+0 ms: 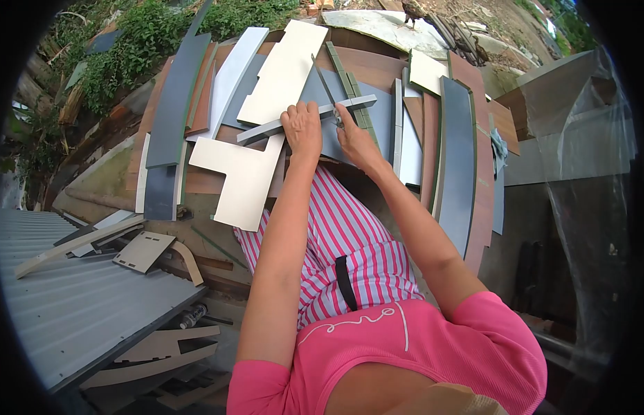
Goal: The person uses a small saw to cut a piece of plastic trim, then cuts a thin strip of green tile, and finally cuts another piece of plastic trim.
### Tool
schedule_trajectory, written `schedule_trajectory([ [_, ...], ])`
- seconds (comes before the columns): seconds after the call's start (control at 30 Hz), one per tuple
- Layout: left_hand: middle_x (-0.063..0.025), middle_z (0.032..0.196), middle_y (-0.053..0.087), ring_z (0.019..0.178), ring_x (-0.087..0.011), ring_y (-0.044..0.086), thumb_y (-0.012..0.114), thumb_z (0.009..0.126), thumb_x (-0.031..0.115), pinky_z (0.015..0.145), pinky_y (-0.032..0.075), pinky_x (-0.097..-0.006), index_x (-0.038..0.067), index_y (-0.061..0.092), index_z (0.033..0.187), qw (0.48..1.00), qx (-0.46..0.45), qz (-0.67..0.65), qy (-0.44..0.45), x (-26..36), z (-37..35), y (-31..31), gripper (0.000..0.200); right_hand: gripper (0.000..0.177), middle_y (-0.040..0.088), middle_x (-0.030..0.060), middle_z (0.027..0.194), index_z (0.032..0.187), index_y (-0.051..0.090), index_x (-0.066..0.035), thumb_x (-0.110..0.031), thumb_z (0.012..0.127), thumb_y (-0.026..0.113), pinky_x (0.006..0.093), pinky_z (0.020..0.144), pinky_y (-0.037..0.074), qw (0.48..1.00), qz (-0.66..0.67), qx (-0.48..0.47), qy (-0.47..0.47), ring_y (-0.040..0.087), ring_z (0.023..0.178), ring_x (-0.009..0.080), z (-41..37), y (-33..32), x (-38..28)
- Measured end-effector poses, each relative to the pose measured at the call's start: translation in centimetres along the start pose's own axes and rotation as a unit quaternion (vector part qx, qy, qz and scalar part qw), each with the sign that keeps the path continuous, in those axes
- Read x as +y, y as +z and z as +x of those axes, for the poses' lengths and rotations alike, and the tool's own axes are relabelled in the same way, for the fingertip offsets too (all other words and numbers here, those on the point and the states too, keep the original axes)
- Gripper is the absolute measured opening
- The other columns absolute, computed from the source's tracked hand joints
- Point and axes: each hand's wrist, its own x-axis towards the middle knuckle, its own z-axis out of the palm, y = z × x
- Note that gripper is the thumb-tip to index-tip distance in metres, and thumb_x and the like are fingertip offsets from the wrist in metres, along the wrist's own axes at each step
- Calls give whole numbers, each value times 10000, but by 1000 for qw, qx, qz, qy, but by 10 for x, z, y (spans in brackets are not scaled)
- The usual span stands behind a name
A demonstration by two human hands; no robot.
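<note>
My left hand [303, 130] is wrapped over a long grey strip [263, 131], pressing it across the pile of boards. The strip slants up to the right, its far end beyond my right hand. My right hand [358, 143] is closed around the handle end of a tool with a long, narrow dark blade [322, 79]. That blade points up and away, crossing the strip between my two hands. Under the strip lie a cream notched board [284, 66] and a blue-grey panel [377, 93]. A cream L-shaped board [242, 180] reaches toward my lap.
Dark grey boards [176, 104] line the left of the pile, another grey board [457, 159] the right. Corrugated metal sheeting [93, 297] is at lower left, with board offcuts [145, 250] on it. Clear plastic sheeting [578, 152] hangs at right. A bird [413, 12] stands at the back.
</note>
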Motion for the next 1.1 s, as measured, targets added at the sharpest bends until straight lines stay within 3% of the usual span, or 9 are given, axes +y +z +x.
schedule_trajectory([
  [0.03,-78,886,573,900,-244,548,537,842,89,825,385,-367,104,564,885,1000,-6,2,-4,1,0,-4,53,548,610,358,841,1441,273,-113,-169,932,467,596,760,410,1000,-1,19,-8,583,805,533,8,4,-1],
  [0.17,-77,886,569,907,-244,545,535,841,87,828,383,-369,103,562,881,1000,-4,-4,-12,0,1,-1,51,576,612,354,890,1468,235,-173,-168,945,478,572,747,414,1000,-20,-7,14,579,844,527,-1,-4,-6],
  [0.47,-77,887,568,910,-240,542,541,831,79,839,384,-368,101,567,889,1000,2,-12,-3,0,-1,-1,67,574,613,346,812,1462,225,-136,-126,939,460,593,736,425,995,-24,-64,66,589,787,529,-81,-26,-14],
  [0.6,-74,885,569,905,-240,544,540,833,82,838,386,-368,101,567,888,1000,6,-4,0,0,-1,-1,64,580,617,340,866,1477,205,-172,-136,957,462,571,721,411,999,-14,-34,23,593,817,517,-45,-17,-2],
  [0.8,-74,880,575,897,-243,549,538,837,88,835,389,-371,102,568,887,1000,4,0,-5,-4,1,4,60,560,617,345,813,1449,266,-127,-147,927,468,597,760,422,1000,-26,14,2,595,804,525,13,5,-7],
  [0.87,-82,868,575,880,-269,556,650,712,80,784,392,-405,103,567,867,999,35,-8,-9,-3,2,6,177,558,612,350,805,1450,263,-122,-138,929,462,591,746,429,999,-38,14,2,598,793,519,6,3,-6],
  [0.9,-82,868,575,880,-269,556,650,712,80,784,392,-405,103,567,867,999,34,-8,-9,-2,2,4,177,558,612,350,805,1450,263,-122,-138,929,462,591,746,429,999,-38,13,3,598,793,519,0,1,-6],
  [0.97,-80,877,571,895,-244,546,542,829,81,829,387,-373,99,566,882,1000,7,2,-7,0,0,-1,60,581,615,343,839,1470,215,-161,-141,946,466,581,716,422,1000,-31,-5,-1,589,798,520,-21,-5,-4],
  [1.1,-82,872,566,889,-245,543,545,822,74,825,386,-372,95,563,878,1000,5,-3,-6,0,-1,2,63,597,618,339,857,1479,194,-170,-133,951,470,571,699,424,998,-41,-36,23,600,793,511,-73,-16,-4],
])
